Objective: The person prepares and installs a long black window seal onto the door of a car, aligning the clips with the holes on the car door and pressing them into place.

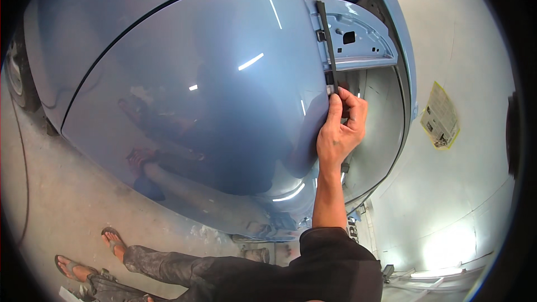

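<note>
My right hand (342, 112) reaches up from the bottom centre and pinches the lower end of a long, thin black strip (326, 28) at the inner edge of a glossy blue car door (212, 100). Beside the strip is a blue inner panel with holes (363, 36). A window opening with glass (375, 123) lies behind and below my fingers. A small dark fitting (320, 36) sits along the strip. My left hand is not in view; only blurred reflections show on the paint.
A wheel (19, 72) is at the far left, with a hose (25, 179) on the concrete floor (67, 201). My legs and sandalled feet (114, 240) are at the lower left. A pale wall (458, 61) with a yellow-edged paper sheet (440, 114) stands at the right.
</note>
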`<state>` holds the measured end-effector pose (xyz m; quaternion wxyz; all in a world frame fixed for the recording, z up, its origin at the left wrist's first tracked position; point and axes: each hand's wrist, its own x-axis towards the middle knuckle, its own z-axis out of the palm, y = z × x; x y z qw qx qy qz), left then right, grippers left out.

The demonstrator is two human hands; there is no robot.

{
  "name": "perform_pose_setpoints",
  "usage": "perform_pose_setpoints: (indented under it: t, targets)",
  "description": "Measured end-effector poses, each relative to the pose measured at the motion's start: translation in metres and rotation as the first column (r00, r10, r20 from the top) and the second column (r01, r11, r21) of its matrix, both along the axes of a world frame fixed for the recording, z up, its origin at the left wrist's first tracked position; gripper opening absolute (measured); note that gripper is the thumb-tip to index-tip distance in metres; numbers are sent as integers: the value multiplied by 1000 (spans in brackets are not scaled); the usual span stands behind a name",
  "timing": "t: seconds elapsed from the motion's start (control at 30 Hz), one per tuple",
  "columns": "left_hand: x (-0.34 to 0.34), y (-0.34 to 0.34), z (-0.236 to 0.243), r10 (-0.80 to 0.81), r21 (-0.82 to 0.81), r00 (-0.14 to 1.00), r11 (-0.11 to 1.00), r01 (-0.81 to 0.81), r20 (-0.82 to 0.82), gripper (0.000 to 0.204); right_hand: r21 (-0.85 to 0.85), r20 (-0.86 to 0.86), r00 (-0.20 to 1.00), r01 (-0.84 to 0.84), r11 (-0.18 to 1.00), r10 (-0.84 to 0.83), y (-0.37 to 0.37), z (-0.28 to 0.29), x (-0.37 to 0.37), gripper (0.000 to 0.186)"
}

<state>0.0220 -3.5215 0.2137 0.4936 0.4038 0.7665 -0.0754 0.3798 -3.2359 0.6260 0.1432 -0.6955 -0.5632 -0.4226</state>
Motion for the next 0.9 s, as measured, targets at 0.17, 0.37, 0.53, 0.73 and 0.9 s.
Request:
perform_pose_setpoints:
  t: [0.17, 0.37, 0.53, 0.73, 0.9]
  targets:
    - [2, 6, 3, -1, -47, 1000, 999, -1, -26, 89, -5, 1, 1000, -21, 1000, 21, -1, 0, 3, 11]
    - [-5, -26, -34, -21, 595, 991, 801, -64, 134, 89, -11, 5, 1000, -5, 1000, 5, -1, 2, 0, 12]
    - [0, 23, 11, -75, -59, 997, 996, 74, -4, 85, -24, 16, 1000, -1, 1000, 1, -4, 6, 2, 12]
    - [-5, 40, 30, -127, 57, 992, 990, 128, -8, 78, -40, 4, 998, -57, 998, 57, -1, 6, 3, 14]
    - [-1, 43, 36, -196, 129, 978, 970, 204, -73, 76, -39, -31, 997, -73, 997, 72, -2, 7, 4, 14]
